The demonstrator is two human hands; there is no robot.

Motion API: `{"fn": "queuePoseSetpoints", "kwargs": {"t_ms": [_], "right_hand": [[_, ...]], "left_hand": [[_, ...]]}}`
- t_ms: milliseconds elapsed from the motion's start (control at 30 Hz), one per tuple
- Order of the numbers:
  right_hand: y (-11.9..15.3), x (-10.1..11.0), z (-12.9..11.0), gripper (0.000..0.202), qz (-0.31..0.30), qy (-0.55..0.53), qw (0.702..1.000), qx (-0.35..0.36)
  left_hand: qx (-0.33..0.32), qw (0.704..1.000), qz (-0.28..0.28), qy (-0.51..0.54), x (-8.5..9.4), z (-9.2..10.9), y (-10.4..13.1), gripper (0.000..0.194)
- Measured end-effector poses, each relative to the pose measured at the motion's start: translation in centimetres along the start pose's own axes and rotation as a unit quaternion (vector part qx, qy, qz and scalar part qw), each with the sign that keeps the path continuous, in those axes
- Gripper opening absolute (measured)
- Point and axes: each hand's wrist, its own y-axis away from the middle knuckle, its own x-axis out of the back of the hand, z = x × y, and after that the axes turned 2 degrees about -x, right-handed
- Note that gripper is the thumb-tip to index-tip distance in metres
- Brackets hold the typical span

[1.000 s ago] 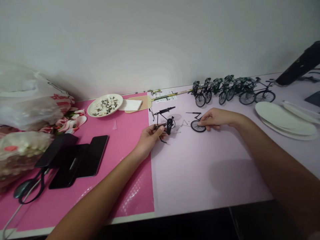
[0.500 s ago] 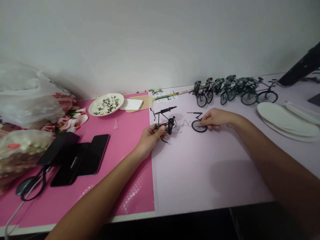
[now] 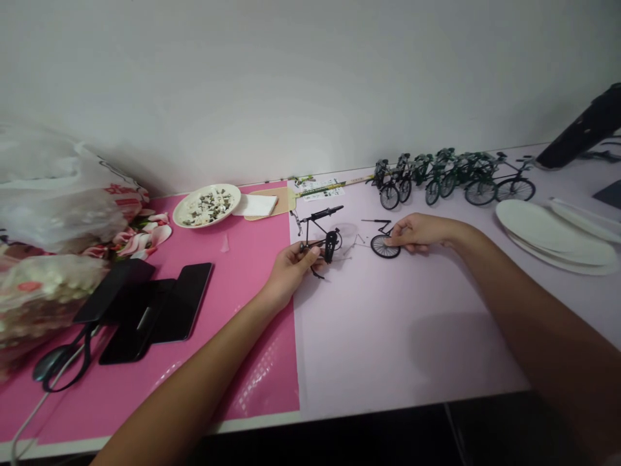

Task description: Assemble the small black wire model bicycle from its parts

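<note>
My left hand is closed around part of a black miniature bicycle frame, held just above the pale part of the table; its handlebar points up and left. To the right, my right hand pinches the edge of a small black spoked wheel. Thin black frame pieces stand above that wheel; whether they are joined to it I cannot tell. Between the hands lie small thin silvery parts on the table.
Several finished miniature bicycles stand along the wall, with white oval plates right of my arm. At left are a plate of small bits, a fly swatter, black phones and plastic bags.
The view has shifted very slightly. Both hands keep their hold on the bicycle parts and have hardly moved.
</note>
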Motion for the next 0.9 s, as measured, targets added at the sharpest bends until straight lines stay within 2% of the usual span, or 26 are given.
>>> {"fn": "queuePoseSetpoints", "kwargs": {"t_ms": [400, 600, 767, 900], "right_hand": [[-0.7, -0.4, 0.8, 0.062, 0.043, 0.021, 0.998, 0.042], [-0.2, -0.7, 0.1, 0.066, 0.087, 0.106, 0.989, 0.060], [0.3, -1.2, -0.5, 0.064, 0.077, 0.136, 0.986, 0.058], [0.4, -1.3, -0.5, 0.058, 0.058, 0.137, 0.985, 0.084]], "left_hand": [[0.003, 1.000, -0.001, -0.007, -0.1, 0.3, 0.2, 0.049], [0.007, 1.000, 0.005, -0.008, -0.2, 0.3, 0.2, 0.053], [0.007, 1.000, 0.008, -0.005, -0.4, 0.5, 0.3, 0.053], [0.001, 1.000, 0.006, -0.012, -0.5, 0.7, 0.4, 0.050]]}}
